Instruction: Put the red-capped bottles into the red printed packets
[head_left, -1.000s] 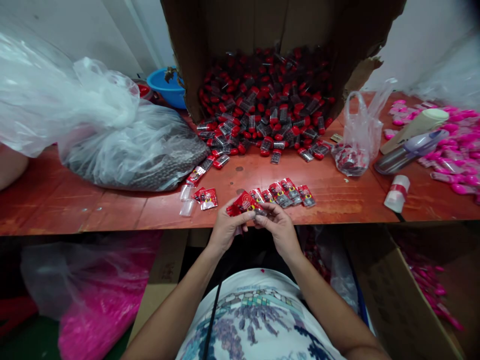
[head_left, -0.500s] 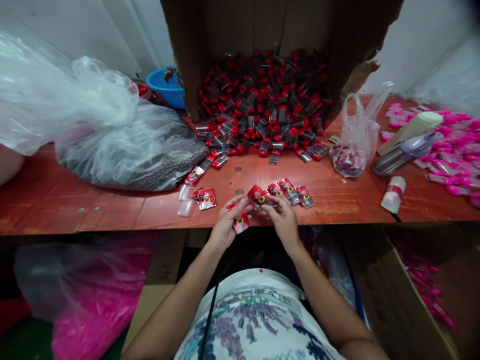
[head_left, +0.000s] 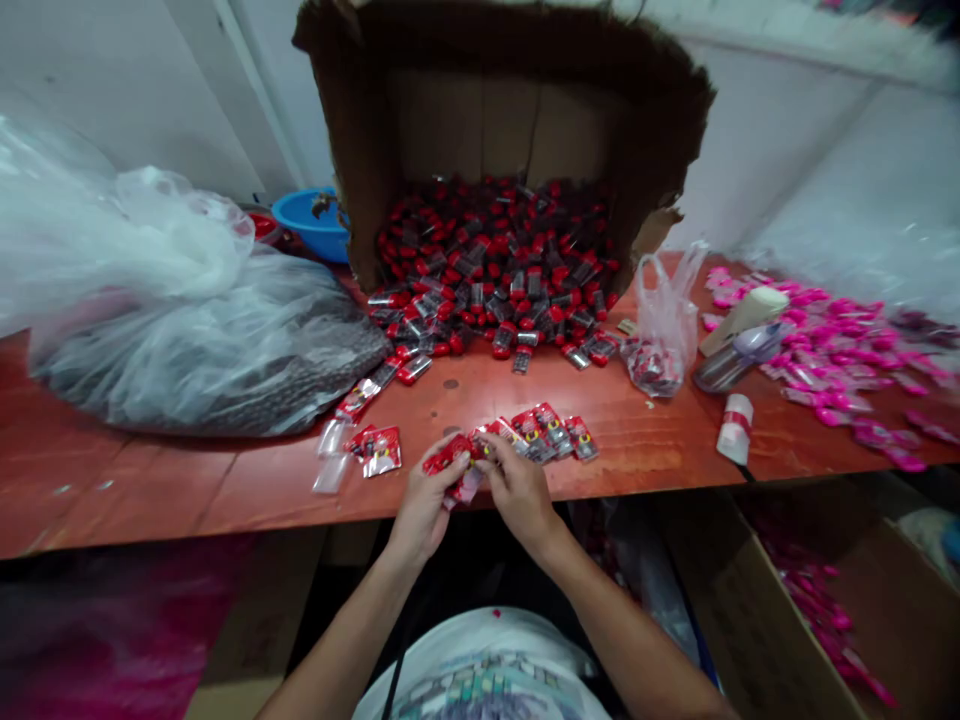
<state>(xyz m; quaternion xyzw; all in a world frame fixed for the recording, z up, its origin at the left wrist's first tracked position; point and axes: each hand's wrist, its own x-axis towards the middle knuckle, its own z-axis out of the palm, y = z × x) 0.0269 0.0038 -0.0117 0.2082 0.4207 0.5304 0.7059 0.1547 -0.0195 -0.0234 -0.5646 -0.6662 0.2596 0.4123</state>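
My left hand [head_left: 424,505] is closed around a few small red printed packets [head_left: 448,456], held just above the table's front edge. My right hand [head_left: 521,495] meets it from the other side, thumb and fingers pinched at the edge of a packet; its fingertips partly hide what they grip. Right behind the hands, a row of filled red packets [head_left: 531,437] lies overlapping on the table. To the left are more red packets [head_left: 381,450] lying flat, with clear plastic tubes [head_left: 330,472] beside them.
A torn carton [head_left: 345,200] on its side spills red-capped tubes [head_left: 487,270] onto the red table [head_left: 262,490]. A large plastic bag [head_left: 225,350] of dark beads lies left. At right are a small carrier bag [head_left: 660,340], a bottle [head_left: 739,355], a white roll [head_left: 735,428] and pink pieces [head_left: 840,350].
My right hand placed a packet at the row while the left held others apart; now both hands are together at the packets again. The camera view has shifted, showing more of the carton.
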